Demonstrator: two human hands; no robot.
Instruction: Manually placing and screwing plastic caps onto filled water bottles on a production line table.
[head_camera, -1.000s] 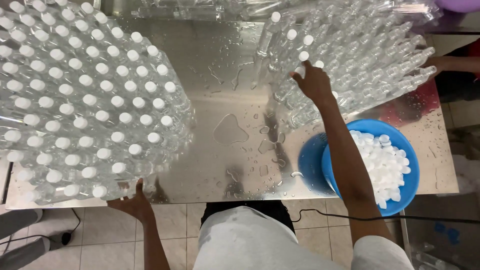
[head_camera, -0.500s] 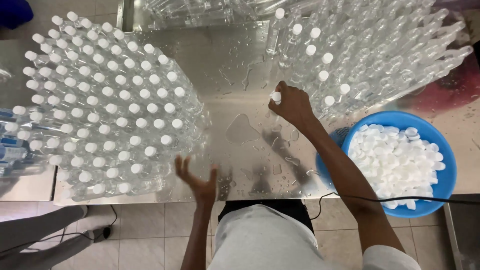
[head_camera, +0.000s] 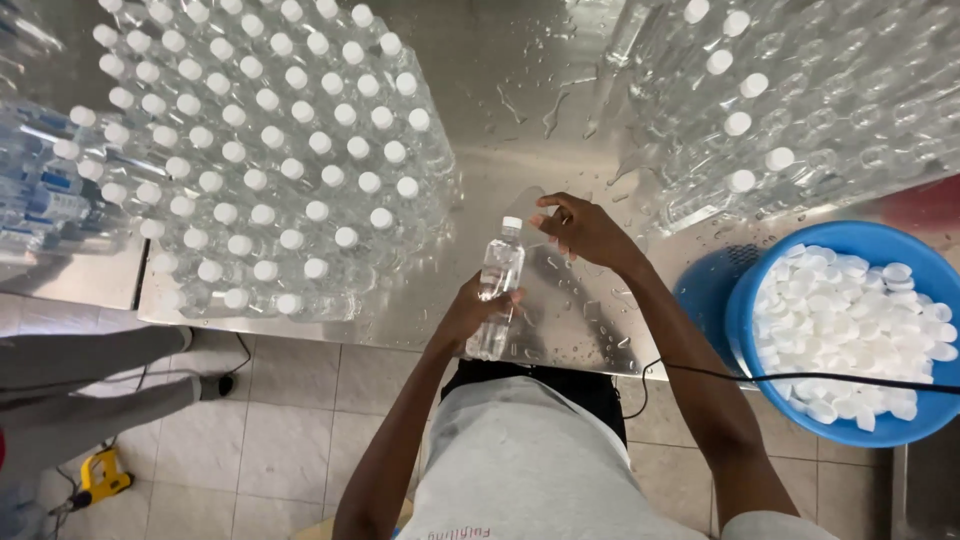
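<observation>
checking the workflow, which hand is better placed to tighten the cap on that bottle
Right. The right hand is free, fingers beside the white cap. The left hand grips the bottle around its middle, steadying it.

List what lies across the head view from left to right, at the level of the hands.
Block of capped bottles → left hand gripping a clear bottle → right hand, open beside the cap → blue basin of white caps.

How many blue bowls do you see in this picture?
1. The blue bowl stands at the right edge of the steel table, full of white caps, beside the right arm. A flat blue thing lies under it; whether that is a lid or another bowl is unclear.
</observation>
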